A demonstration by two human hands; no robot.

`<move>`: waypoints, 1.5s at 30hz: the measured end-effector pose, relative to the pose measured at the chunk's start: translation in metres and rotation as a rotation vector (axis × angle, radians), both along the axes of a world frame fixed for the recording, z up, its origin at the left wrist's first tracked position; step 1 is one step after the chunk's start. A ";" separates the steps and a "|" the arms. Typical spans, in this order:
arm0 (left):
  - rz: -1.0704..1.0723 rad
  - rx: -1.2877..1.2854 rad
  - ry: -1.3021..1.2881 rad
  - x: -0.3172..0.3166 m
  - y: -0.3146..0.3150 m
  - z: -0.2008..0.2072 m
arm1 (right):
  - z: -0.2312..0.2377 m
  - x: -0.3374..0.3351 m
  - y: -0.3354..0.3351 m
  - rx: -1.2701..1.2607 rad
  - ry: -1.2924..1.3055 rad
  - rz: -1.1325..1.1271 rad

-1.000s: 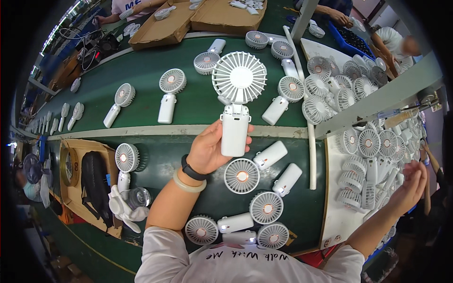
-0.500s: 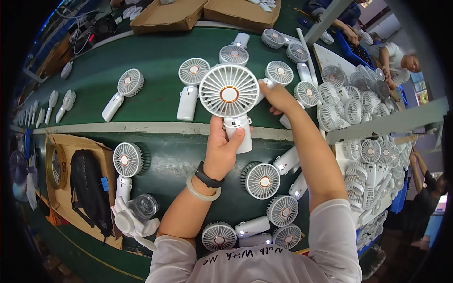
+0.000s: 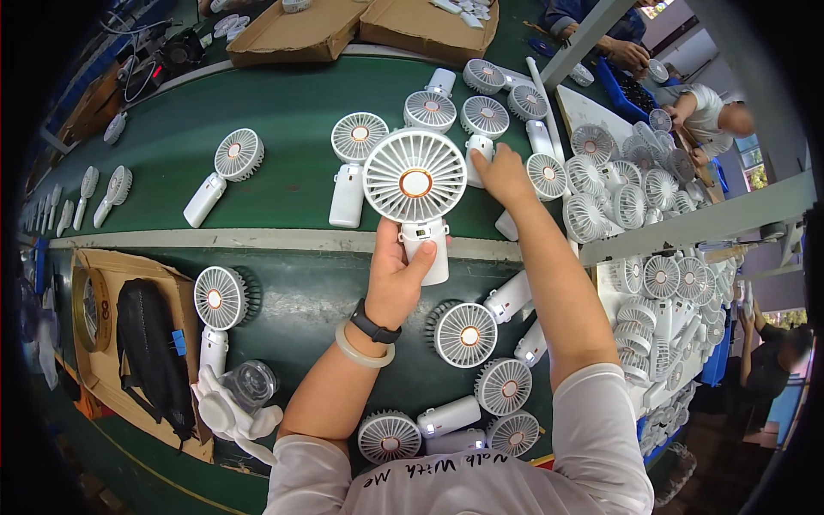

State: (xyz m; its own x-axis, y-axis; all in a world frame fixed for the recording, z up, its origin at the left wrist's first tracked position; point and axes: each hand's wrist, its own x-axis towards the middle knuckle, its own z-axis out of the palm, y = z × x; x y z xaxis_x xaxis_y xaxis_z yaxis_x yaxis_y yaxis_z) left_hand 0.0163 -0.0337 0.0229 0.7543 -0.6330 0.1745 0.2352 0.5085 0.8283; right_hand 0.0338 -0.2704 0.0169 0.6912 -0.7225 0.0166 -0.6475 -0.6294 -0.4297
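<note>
A white handheld fan (image 3: pixel 415 178) stands upright in my left hand (image 3: pixel 395 279), its round grille facing me. My fingers wrap its handle with the thumb across the front, and a small dark display shows below the grille. Farther right, my right hand (image 3: pixel 505 176) grips the handle of a second handheld fan (image 3: pixel 485 118) over the green belt, its head pointing away from me. Some right fingers are hidden behind the hand. Just left of the held fan lies another fan (image 3: pixel 347 193); one more fan (image 3: pixel 430 112) lies behind it.
More fans lie on the green belt (image 3: pixel 292 163), and several rest on the near bench around a fan (image 3: pixel 465 335). A tray of piled fans (image 3: pixel 661 276) stands right, beside a metal post (image 3: pixel 704 219). At left are a cardboard box (image 3: pixel 180 287) and a clear jar (image 3: pixel 251 384). Co-workers sit at far right.
My right hand has shifted the second fan left and away from me. The display on the fan in my left hand now shows a lit mark. The whole view has shifted slightly.
</note>
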 end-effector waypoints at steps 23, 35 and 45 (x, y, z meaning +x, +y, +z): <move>-0.651 -0.409 0.810 -0.008 0.024 -0.009 | 0.064 -0.136 0.087 2.247 -0.996 0.786; -0.709 -0.522 0.807 -0.025 0.039 -0.011 | 0.063 -0.144 0.112 1.476 -0.848 0.398; -0.322 -0.228 0.531 -0.024 0.032 -0.012 | 0.049 -0.131 0.110 1.106 -0.847 0.341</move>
